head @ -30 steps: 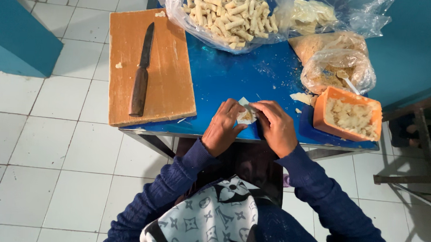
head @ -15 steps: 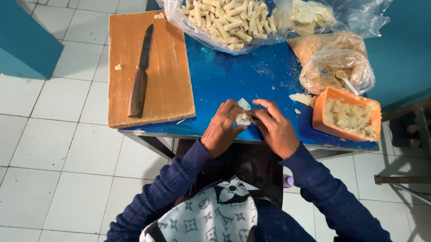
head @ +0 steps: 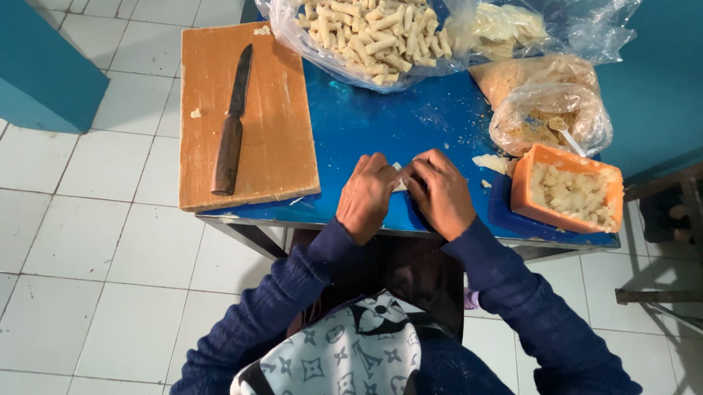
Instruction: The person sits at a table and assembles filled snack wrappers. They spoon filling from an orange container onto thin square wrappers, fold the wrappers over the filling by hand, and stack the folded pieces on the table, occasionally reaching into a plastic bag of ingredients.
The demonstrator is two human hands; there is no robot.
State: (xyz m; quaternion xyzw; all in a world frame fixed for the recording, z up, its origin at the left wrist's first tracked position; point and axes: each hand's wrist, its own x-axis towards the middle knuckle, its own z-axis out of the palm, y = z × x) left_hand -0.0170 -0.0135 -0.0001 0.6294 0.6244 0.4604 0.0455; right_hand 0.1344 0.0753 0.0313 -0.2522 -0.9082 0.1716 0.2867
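Observation:
My left hand and my right hand meet over the front of a blue table, both pinching a small pale wrapper pressed between the fingertips. The wrapper is mostly hidden by my fingers. An orange tub of pale filling stands just right of my right hand. A loose piece of pale dough lies between that hand and the tub.
A wooden cutting board with a dark-handled knife lies at the table's left. A clear bag of several rolled pale sticks sits at the back; more plastic bags stand at the right. White tiled floor surrounds the table.
Both hands have pressed lower onto the table, and the wrapper is folded smaller and more hidden between the fingers than a second ago.

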